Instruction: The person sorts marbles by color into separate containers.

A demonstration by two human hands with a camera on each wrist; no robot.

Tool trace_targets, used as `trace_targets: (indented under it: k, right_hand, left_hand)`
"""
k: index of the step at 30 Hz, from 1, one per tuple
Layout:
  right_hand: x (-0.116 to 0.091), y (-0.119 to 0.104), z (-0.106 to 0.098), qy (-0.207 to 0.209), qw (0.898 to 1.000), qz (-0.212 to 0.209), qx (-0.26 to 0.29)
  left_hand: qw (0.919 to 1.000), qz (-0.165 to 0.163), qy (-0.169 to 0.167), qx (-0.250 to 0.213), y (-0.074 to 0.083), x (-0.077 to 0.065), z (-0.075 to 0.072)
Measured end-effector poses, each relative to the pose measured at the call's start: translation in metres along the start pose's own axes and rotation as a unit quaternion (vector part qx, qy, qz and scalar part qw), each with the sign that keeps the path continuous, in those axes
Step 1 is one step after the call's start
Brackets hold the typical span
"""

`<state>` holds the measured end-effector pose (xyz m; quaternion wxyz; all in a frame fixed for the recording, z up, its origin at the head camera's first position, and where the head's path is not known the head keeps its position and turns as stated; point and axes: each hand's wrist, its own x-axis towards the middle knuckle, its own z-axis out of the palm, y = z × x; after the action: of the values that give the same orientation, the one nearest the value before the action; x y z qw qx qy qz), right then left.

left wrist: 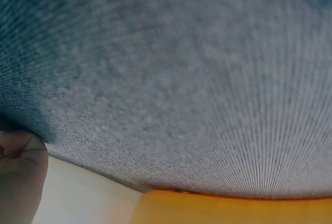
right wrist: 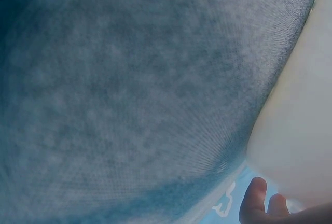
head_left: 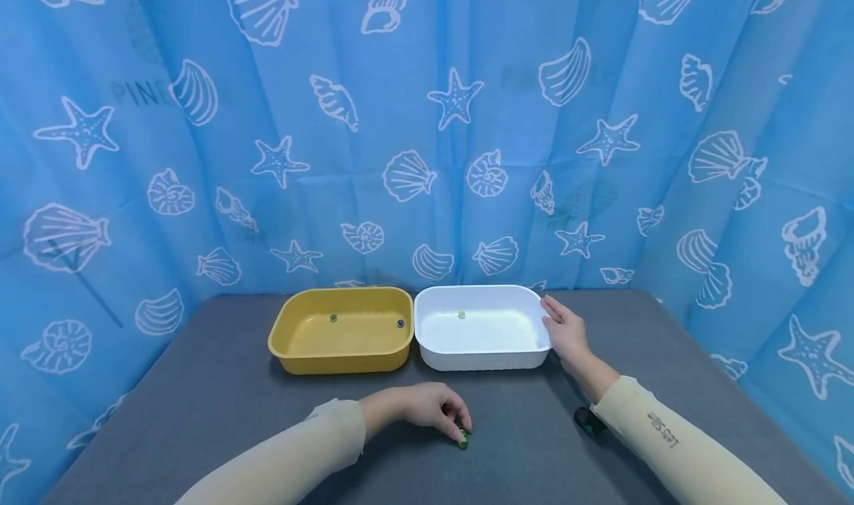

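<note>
Over the front middle of the grey table, my left hand (head_left: 432,407) pinches a small green piece (head_left: 463,441) between thumb and fingers, low at the cloth. The fingers cover part of it, and I cannot tell its kind. In the left wrist view only the edge of that hand (left wrist: 23,172) shows, and the piece is hidden. My right hand (head_left: 567,336) lies along the right end of a white basin (head_left: 483,361), its fingers extended at the rim. A small light-green piece (head_left: 461,314) lies inside this basin. The right wrist view shows two fingertips (right wrist: 255,195) beside the basin's wall.
A yellow basin (head_left: 340,365) stands directly left of the white one, with two small dark pieces (head_left: 333,318) in it. The grey table (head_left: 220,401) reaches back to a blue shell-patterned curtain (head_left: 414,223). A black band (head_left: 587,420) shows beneath the right sleeve.
</note>
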<state>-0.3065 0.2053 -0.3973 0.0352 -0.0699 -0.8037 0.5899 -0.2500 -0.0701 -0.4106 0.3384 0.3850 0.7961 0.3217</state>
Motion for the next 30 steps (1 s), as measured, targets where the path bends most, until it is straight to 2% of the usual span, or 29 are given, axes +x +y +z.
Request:
trace_targets:
  k: [6, 12, 18, 30]
  right_hand:
    - [-0.0007, -0.0015, 0.0006, -0.006, 1.0, -0.004, -0.009]
    - [-0.0009, -0.0018, 0.0007, -0.002, 1.0, -0.006, -0.013]
    - [-0.0028, -0.0034, 0.0009, -0.003, 1.0, 0.0, -0.007]
    - [-0.0016, -0.002, 0.0003, 0.004, 1.0, 0.003, -0.005]
  left_hand:
    - [0.9995, -0.003, 0.016, -0.026, -0.0005, -0.0021, 0.0026]
    - [0.9997, -0.007, 0.013, -0.021, -0.003, -0.0013, 0.0028]
    - [0.9989, -0.011, 0.019, -0.041, -0.0023, -0.002, 0.0033]
    - [0.9992, -0.009, 0.033, -0.023, -0.0019, 0.0002, 0.0035]
